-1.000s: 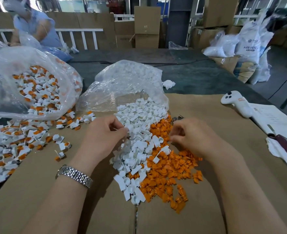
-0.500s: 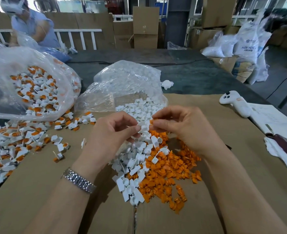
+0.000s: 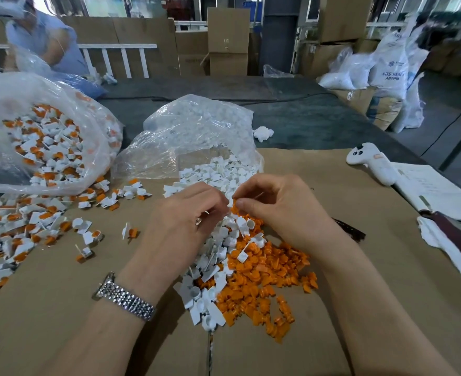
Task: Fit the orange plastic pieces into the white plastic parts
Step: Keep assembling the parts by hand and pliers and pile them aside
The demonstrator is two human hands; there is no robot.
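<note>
light: bright, even daylight | shadows: soft | edges: wide-angle bending, slight blur

The only readable print stands on the white sack (image 3: 392, 65) at the far right, leaning among other bags beside the cardboard boxes. Under a small dark emblem, whose caption is too blurred to make out, a line in dark capitals reads roughly "ABS RESIN", with the first letters creased and the last one cut by a fold. A smaller line just below it looks like "ABS" followed by characters too small to tell. The open notebook (image 3: 435, 194) at the right edge carries faint handwriting that cannot be read, and the boxes show only smudged marks
</note>
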